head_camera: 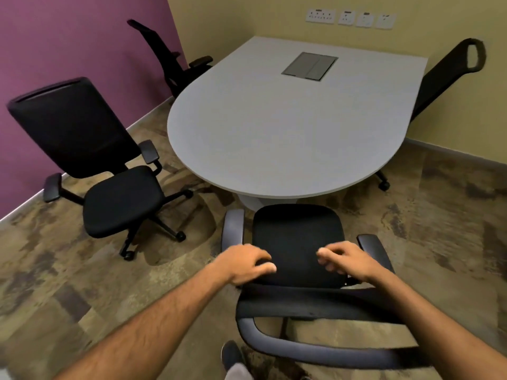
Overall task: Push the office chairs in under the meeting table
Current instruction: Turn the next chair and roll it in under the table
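Observation:
A grey meeting table [274, 138] with a rounded near end stands against the yellow wall. Directly below me is a black office chair [296, 237] facing the table, its seat front just short of the table's edge. My left hand [245, 263] and my right hand [348, 260] hover just past the top of its backrest [315, 298], fingers loosely curled and apart, closed around nothing. A second black chair [120, 198] stands apart from the table at the left, turned at an angle. Two more chairs, far left [167, 58] and right [444, 75], sit close against the table's sides.
A purple wall [55, 50] runs behind the left chairs, leaving a narrow strip of floor. A metal cable box [310, 66] is set into the tabletop. Wall sockets [348, 17] sit above the table. My shoe [231, 355] is behind the near chair. Patterned floor [439, 229] lies open at the right.

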`<state>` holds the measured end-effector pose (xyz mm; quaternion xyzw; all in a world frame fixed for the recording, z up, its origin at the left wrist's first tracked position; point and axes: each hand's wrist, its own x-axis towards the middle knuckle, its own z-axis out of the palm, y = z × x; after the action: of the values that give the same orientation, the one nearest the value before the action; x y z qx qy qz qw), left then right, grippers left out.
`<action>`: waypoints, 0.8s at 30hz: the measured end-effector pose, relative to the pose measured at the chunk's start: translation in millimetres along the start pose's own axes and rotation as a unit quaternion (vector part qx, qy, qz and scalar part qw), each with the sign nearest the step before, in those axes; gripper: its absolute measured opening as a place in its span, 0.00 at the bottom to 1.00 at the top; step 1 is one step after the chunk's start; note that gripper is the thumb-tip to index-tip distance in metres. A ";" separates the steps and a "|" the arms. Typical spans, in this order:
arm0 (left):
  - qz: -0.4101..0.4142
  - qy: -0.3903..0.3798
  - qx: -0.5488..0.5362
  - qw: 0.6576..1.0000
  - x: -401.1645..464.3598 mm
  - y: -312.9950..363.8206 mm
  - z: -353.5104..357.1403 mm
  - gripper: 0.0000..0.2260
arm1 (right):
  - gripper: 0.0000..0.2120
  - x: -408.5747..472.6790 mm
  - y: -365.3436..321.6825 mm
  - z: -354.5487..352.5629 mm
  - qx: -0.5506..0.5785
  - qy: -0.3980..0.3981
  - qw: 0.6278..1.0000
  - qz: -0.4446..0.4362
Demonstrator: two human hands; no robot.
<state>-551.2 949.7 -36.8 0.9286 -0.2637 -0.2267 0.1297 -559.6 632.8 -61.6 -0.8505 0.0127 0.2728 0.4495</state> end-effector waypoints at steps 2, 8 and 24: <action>-0.045 0.050 0.018 0.998 15.9 -42.8 -11.8 0.23 | 0.12 54.3 -24.7 30.5 0.072 0.008 0.997 0.027; -0.055 0.083 0.050 0.994 74.7 -143.9 -3.3 0.18 | 0.09 177.8 -58.3 136.8 0.195 -0.047 0.972 0.124; -0.028 0.098 0.010 0.995 199.7 -274.1 127.9 0.28 | 0.27 371.0 -17.5 283.1 0.374 0.126 0.880 0.263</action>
<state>-344.3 1051.4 -316.5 0.9545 -0.2261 -0.1355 0.1395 -367.4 944.6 -351.3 -0.6116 0.3931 0.2468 0.6407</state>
